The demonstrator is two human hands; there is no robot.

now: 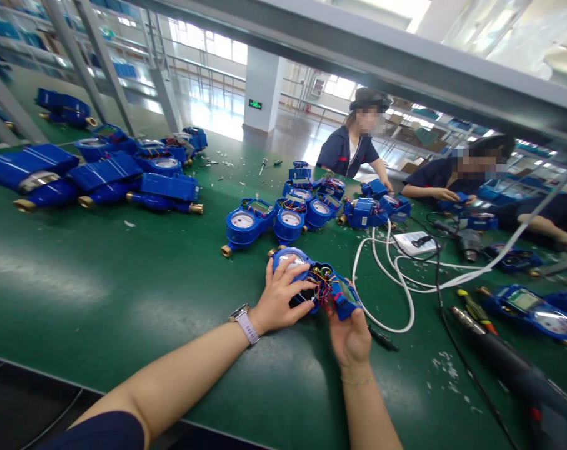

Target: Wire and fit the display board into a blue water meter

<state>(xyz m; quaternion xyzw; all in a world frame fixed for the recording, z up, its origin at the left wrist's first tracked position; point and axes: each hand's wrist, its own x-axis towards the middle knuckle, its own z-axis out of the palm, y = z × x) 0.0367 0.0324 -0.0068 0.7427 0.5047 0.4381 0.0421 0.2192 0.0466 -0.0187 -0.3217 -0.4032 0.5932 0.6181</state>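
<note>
A blue water meter lies on the green table in front of me, its housing opened. Over its dial and near edge, my left hand spreads its fingers and grips the body. My right hand holds the blue display cover tilted up at the meter's right side, thumb on the near edge. Thin coloured wires run between the cover and the open housing. Some of the right fingers are hidden behind the cover. Just beyond stand more water meters with round dials.
Blue meters crowd the left back. A white power strip with looping cable sits right, near a heat gun, a screwdriver and another meter. Co-workers work across the table. A metal beam crosses overhead.
</note>
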